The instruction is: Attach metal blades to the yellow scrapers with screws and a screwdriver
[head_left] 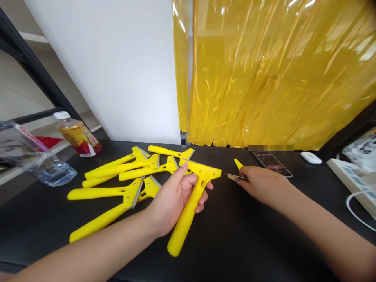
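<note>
My left hand [179,196] is wrapped round the head of a yellow scraper [188,211], whose handle points down toward me. A metal blade edge shows along the top of that scraper. To its right, my right hand [261,182] is closed with fingertips pinched together. A thin pale metal piece [233,177] juts out from these fingers toward the scraper, apart from it. Beyond the same fingers shows a yellow tip [238,163]; whether the two belong together is hidden. Several more yellow scrapers [100,192] lie in a loose pile left of my left hand.
A black tabletop [235,243] carries everything. At the left stand a drink bottle [78,135] and a clear plastic bottle [57,170]. A phone [272,162], a white earphone case [310,158] and a power strip [352,188] lie right. Yellow film [264,78] hangs behind.
</note>
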Available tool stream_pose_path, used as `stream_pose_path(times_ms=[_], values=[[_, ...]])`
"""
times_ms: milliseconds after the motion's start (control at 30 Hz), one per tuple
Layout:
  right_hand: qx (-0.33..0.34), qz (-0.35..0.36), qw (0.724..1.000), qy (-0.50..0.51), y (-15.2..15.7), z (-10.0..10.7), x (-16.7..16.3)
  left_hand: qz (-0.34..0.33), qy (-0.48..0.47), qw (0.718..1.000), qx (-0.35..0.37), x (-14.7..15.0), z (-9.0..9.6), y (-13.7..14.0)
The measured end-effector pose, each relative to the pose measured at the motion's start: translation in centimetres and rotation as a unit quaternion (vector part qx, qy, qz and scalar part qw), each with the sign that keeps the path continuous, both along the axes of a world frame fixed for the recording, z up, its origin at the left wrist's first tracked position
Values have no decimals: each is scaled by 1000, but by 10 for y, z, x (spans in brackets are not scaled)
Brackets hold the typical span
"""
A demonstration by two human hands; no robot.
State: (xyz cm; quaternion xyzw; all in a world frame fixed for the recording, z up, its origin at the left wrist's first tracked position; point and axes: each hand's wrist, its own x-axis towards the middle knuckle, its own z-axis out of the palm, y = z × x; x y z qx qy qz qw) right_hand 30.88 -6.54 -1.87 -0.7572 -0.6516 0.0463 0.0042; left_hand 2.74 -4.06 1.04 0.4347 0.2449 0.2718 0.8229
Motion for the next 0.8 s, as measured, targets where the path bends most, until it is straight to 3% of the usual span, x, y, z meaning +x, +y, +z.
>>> stream_pose_path(times_ms=[233, 367, 433, 567, 800], values=[[-65, 25, 981, 182, 5, 4, 0, 49, 34, 998, 18, 2, 1, -4], [-64, 67, 952, 293, 2, 18, -11, 62, 70, 995, 28, 3, -5, -1], [-51, 72, 923, 375, -2, 26, -18, 67, 98, 993, 21, 3, -5, -1], [-27, 34, 838, 544, -13, 36, -31, 22, 134, 991, -12, 4, -2, -2], [-9, 48, 806, 590, -27, 36, -53, -98, 131, 986, 39, 2, -6, -6]])
